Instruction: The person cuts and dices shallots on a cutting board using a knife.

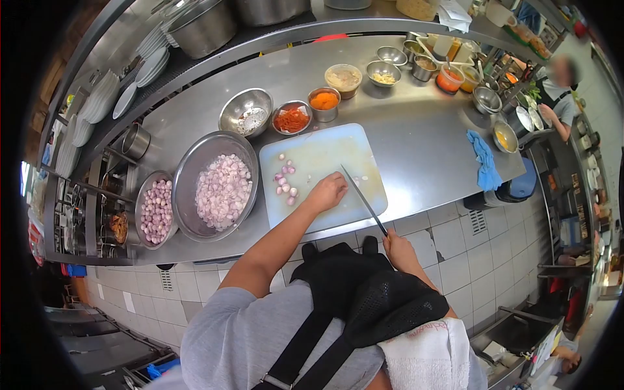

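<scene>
My right hand [399,251] is closed round the handle of a long knife [365,201], whose blade slants up and left over the cutting board [370,146]. My left hand [329,192] rests on the board just left of the blade, its fingers curled together; what they hold, if anything, is hidden. Several whole shallots [285,184] lie on the board's left part, and a few small pale pieces lie near the knife tip. Beside the board stands a big metal bowl [184,198] of cut shallots [224,192], with a smaller bowl of whole shallots [156,211] further left.
Behind the board stand bowls of shredded orange food [291,119] and orange paste [324,100], and a tub [343,79]. A blue cloth [483,159] lies at the counter's right end. Shelves with pots [203,32] overhang the back. A person [560,97] stands at far right.
</scene>
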